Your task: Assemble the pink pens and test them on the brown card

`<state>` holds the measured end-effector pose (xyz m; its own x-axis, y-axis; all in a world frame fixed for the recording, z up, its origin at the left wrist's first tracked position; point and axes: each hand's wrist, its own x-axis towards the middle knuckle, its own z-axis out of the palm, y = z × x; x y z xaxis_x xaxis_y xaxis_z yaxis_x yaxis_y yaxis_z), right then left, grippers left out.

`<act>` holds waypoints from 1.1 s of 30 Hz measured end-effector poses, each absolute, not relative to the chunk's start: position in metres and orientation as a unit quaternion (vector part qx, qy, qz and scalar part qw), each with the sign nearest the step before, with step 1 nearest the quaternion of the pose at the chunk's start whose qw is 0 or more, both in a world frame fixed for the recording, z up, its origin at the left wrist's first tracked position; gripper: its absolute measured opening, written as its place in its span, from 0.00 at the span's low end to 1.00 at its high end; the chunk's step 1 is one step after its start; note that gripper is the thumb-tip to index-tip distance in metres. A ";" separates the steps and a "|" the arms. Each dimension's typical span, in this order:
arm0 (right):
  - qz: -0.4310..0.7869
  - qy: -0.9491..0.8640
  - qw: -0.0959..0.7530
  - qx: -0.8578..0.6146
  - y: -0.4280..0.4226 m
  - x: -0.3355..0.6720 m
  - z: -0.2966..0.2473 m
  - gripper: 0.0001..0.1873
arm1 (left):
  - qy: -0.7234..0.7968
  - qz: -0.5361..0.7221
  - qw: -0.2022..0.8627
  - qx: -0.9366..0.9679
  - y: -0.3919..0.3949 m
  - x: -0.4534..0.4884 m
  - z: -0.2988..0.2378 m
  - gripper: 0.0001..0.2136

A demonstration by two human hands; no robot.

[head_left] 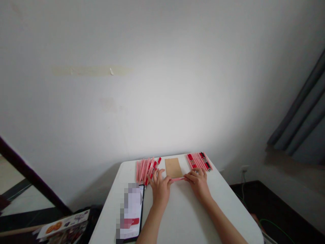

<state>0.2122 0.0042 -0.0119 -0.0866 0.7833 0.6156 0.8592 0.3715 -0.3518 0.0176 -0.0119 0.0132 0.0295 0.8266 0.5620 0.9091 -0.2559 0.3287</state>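
A slim pink pen point(177, 179) lies crosswise just in front of a tan cardboard-like rectangle point(173, 167). The fingertips of my left hand point(161, 191) pinch its left end, its other fingers spread toward a loose pile of pink and red pens point(144, 169). At the opposite end, my right hand point(200, 184) closes its fingers on the same pen. Beyond that hand a neater row of pink, red and black pens point(196, 160) rests on the white table. My fingers hide both ends of the held pen.
A tablet or large phone point(141, 220), partly blurred out, lies on the white table point(188, 220) left of my forearm. The wall point(162, 101) stands right behind the table. A printed box point(63, 224) sits low at left; a grey curtain point(302, 118) hangs at right.
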 end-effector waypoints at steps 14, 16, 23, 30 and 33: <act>-0.053 -0.732 0.387 -0.558 0.005 0.213 -0.014 0.09 | -0.604 -0.343 0.064 -0.716 -0.009 0.016 0.007 0.07; -0.054 -0.733 0.384 -0.559 0.006 0.214 -0.015 0.09 | -0.601 -0.346 0.066 -0.718 -0.008 0.015 0.005 0.08; -0.053 -0.733 0.375 -0.566 0.002 0.212 -0.008 0.09 | -0.604 -0.351 0.074 -0.712 -0.009 0.016 0.008 0.04; -0.039 -0.735 0.381 -0.560 0.000 0.211 -0.005 0.09 | -0.601 -0.358 0.086 -0.709 -0.009 0.017 0.009 0.07; -0.037 -0.733 0.380 -0.563 0.000 0.211 -0.005 0.09 | -0.600 -0.360 0.088 -0.709 -0.009 0.017 0.008 0.07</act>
<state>0.2111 0.0002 -0.0049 -0.0763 0.7968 0.5994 0.8536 0.3629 -0.3738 0.0165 -0.0088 0.0079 0.0217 0.7876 0.6158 0.9141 -0.2651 0.3068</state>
